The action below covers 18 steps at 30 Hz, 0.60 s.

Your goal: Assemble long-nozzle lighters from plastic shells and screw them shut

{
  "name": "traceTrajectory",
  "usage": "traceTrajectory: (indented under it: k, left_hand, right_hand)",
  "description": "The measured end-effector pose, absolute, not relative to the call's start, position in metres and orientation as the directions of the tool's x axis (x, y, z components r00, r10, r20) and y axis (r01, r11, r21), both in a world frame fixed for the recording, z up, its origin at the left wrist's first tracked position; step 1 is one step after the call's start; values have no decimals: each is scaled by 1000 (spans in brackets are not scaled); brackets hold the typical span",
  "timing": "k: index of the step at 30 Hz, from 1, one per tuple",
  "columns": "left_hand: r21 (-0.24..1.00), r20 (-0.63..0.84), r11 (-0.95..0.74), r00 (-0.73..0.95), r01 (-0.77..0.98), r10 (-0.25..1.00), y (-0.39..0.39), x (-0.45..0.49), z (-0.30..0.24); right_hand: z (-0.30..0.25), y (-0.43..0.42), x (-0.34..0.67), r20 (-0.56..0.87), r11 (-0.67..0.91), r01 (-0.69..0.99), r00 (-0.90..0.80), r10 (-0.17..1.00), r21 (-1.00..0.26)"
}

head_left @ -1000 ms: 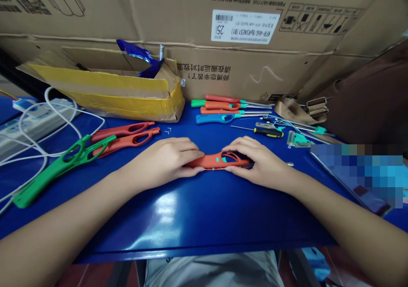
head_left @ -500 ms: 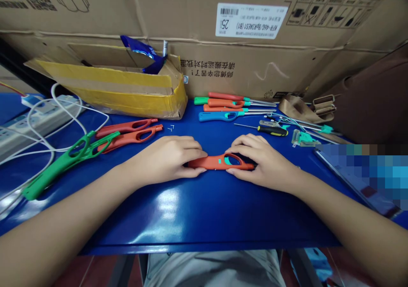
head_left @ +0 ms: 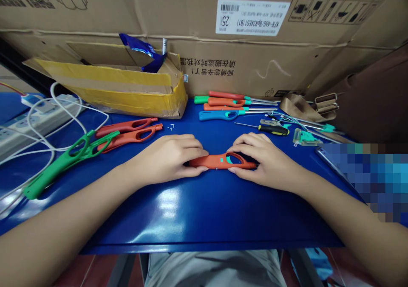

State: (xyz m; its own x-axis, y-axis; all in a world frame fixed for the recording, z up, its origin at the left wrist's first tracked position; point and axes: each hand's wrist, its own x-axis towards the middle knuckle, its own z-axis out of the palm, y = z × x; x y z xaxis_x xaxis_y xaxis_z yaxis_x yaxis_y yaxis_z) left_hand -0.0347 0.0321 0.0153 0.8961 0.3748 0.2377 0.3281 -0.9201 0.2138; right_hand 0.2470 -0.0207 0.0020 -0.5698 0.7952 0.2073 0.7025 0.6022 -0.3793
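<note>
An orange lighter body with a teal trigger showing in its oval opening lies level between my hands, just over the blue table. My left hand is closed on its broad handle end, thumb below and fingers above. Around the narrow nozzle end my right hand is closed, thumb and fingers on either side of the trigger opening. My right palm partly hides the tip. Left of my hands lie red and orange lighter shells and a green one.
Several assembled long lighters lie at the back. A yellow-black screwdriver and clear-and-teal parts are at right. A yellow-taped carton, white power strip with cables, and small white pieces are at left.
The view has shifted very slightly. Both hands keep their hold on the orange lighter body, which looks turned a little about its length.
</note>
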Motion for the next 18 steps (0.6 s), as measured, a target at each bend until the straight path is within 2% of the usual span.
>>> traceTrajectory:
  k: [18]
  left_hand:
    - [286, 208, -888, 882, 359, 424, 30, -32, 11]
  right_hand:
    - [1, -21, 248, 194, 588, 689, -565, 802, -424]
